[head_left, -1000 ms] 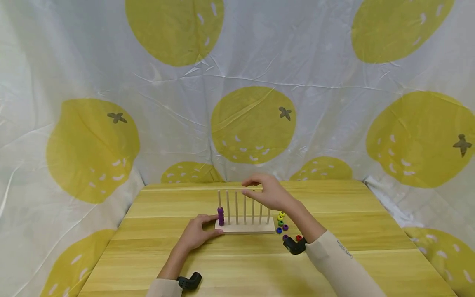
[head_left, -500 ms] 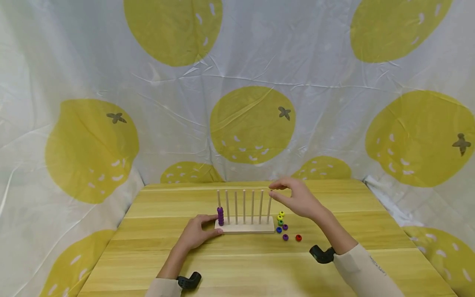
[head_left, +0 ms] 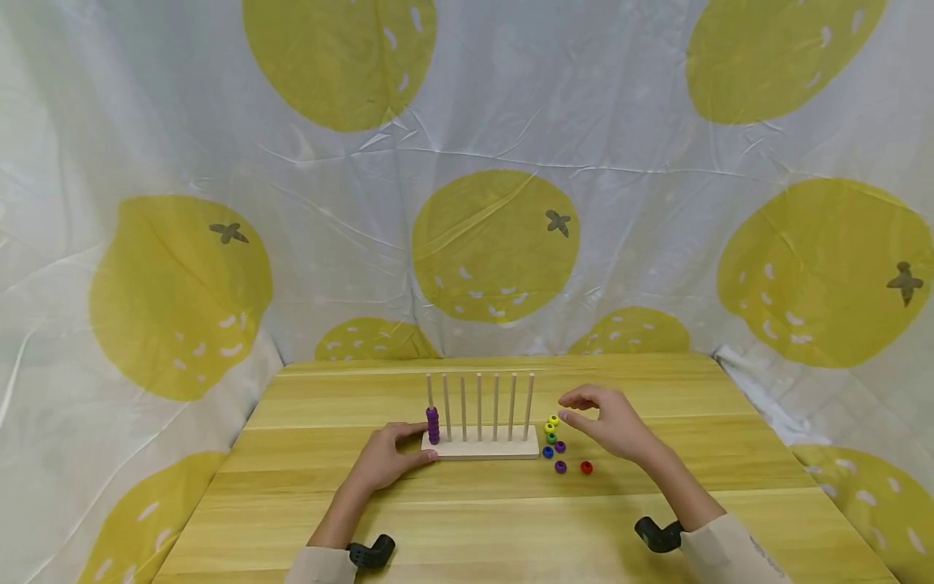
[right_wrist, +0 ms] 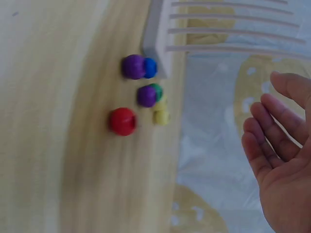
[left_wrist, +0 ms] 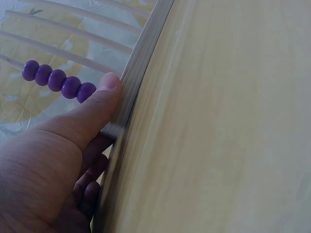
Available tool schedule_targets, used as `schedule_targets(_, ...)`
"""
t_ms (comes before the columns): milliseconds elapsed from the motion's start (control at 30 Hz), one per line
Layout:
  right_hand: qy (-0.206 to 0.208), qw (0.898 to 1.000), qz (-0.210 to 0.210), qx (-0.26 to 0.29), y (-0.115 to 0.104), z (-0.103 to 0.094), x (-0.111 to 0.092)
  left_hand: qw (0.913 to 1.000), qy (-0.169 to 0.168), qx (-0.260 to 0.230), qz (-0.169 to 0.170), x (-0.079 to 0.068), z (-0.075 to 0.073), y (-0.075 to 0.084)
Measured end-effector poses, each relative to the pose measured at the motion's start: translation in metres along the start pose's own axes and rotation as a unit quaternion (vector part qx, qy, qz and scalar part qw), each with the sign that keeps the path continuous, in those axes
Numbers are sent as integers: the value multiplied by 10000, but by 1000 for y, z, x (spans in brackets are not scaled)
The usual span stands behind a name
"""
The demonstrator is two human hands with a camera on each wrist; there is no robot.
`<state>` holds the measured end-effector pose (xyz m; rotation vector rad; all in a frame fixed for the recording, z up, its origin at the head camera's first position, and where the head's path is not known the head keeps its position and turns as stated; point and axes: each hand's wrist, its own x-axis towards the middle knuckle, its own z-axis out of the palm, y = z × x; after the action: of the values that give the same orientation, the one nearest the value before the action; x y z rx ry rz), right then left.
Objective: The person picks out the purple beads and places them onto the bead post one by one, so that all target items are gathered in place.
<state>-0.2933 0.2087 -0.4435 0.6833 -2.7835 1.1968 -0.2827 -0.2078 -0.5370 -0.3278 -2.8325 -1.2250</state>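
Observation:
A wooden peg rack [head_left: 481,448] stands on the table, with several thin upright pegs. Stacked on its leftmost peg are several purple beads [left_wrist: 57,80]. My left hand [head_left: 387,458] grips the rack's left end, thumb [left_wrist: 108,87] along the front edge and the other fingers behind. My right hand [head_left: 613,422] hangs in the air right of the rack, fingers loosely bent, holding nothing. Close by it lie loose beads: yellow [head_left: 554,420], green [head_left: 550,438], blue [head_left: 548,453], purple [head_left: 560,467] and red [right_wrist: 122,121].
The wooden table [head_left: 467,527] runs back to a white cloth [head_left: 642,243] printed with yellow lemons. The cloth hangs behind the table and along both sides. Black wrist cameras [head_left: 372,551] sit at both wrists.
My right hand has moved from above the rack's pegs to the right and down beside the loose beads, uncovering the right-hand pegs. My left hand has stayed on the rack.

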Motion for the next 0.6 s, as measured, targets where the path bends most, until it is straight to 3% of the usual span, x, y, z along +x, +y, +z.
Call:
schedule_targets(267, -80, 9995, 301, 64, 33, 21, -17, 9999, -17, 33, -124, -2, -1, 0)
schedule_targets(600, -187, 9987, 423, 203, 48, 37, -19, 10000, -7, -33, -62, 0, 0, 0)
